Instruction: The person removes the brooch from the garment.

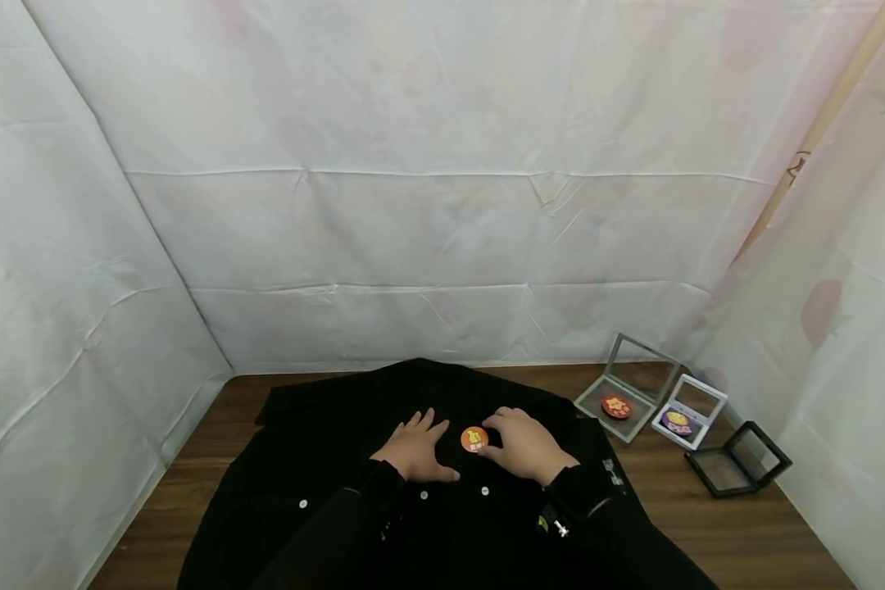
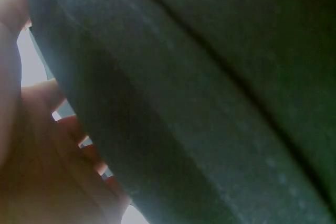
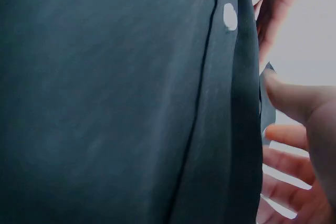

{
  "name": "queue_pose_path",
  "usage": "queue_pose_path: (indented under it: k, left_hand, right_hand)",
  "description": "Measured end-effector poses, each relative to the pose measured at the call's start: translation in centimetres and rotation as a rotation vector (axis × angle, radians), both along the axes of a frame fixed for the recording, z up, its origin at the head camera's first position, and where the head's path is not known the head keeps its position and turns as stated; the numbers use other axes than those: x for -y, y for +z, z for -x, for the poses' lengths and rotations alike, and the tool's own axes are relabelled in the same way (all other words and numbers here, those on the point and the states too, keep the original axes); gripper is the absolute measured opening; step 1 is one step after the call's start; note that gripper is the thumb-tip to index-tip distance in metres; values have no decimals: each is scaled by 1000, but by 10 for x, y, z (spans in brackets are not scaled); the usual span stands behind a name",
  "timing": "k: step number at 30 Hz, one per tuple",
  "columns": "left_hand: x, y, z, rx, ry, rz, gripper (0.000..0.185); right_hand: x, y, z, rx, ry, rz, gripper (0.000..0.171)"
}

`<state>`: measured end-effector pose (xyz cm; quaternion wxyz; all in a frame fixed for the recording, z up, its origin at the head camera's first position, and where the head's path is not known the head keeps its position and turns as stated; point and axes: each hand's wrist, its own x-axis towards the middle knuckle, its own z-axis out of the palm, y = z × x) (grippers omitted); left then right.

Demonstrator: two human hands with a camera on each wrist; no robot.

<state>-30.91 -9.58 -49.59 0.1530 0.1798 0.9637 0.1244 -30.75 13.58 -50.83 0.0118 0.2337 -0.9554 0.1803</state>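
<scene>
A: Position first?

B: Orange badge (image 1: 471, 437) over the black garment (image 1: 288, 467), between the hands, printed face showing. Flat on the cloth or slightly raised: can't tell. White button (image 1: 484, 491) near, at its 6 o'clock.

A: Handling?

B: Judgement only: light, thin, stiff; smooth face, likely slick under a fingertip and easy to scuff. Cloth looks soft, apt to bunch if dragged.

A: Best hold?

B: By the rim, I'd say, at 2 and 4 o'clock, keeping fingertips off the print.

A: Fingers?

B: Left hand (image 1: 415, 451), at the badge's 9 o'clock: spread wide, palm down, thumb well apart, holding nothing. Right hand (image 1: 525, 447), at 3 o'clock: index by the 2 o'clock rim, thumb overlapping the rim near 5. Real pinch or mere touch: can't tell. Right wrist view has its other fingers fanned, gaps between them.
</scene>
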Motion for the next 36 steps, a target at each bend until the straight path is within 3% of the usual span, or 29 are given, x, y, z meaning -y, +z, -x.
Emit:
queue_pose_path:
  k: [3,12,19,22,29,36]
  left_hand:
    - [0,0,0,0,1,7,92]
    - [-3,-5,2,5,1,12,93]
    - [0,-5,2,-24,-5,15,93]
    - [1,-6,2,-35,-18,4,92]
    - [2,-10,2,-82,-33,-20,89]
    - [-5,-9,2,-166,-70,-77,93]
  right_hand:
    - [6,1,5,-67,47,-10,30]
    - [10,-8,12,-163,180,-204,19]
    - [17,-8,17,-228,201,-324,13]
    - [18,-6,18,-177,169,-237,12]
    - [12,0,28,21,19,85,7]
    - [8,-6,44,167,-116,254,10]
